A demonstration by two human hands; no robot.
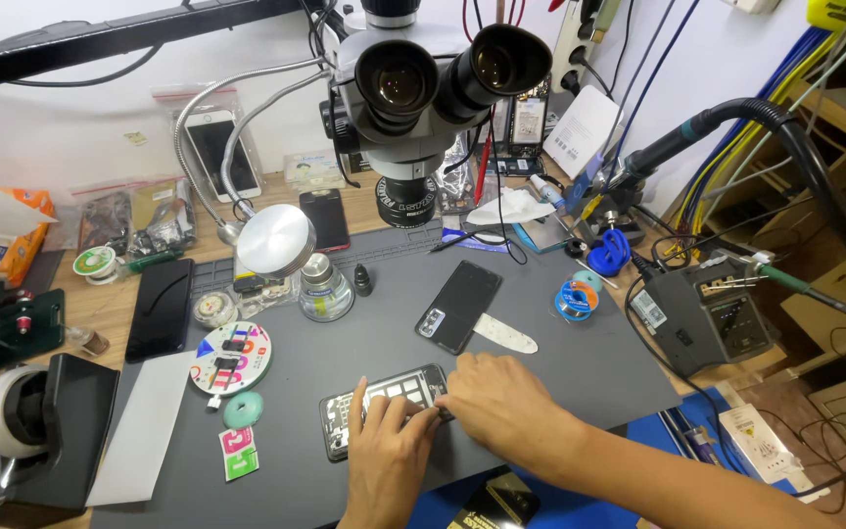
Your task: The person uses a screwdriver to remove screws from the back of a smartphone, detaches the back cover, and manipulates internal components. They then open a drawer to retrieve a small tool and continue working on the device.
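Bare mat (364, 338) lies open between glass bottle (325, 291) and black phone (459, 305).

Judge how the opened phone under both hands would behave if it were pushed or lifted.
The opened phone looks flat and stiff, so it would probably slide across the grey mat, not roll. Its bared insides seem fragile. The left hand and right hand both press on it, likely to stop shifting.
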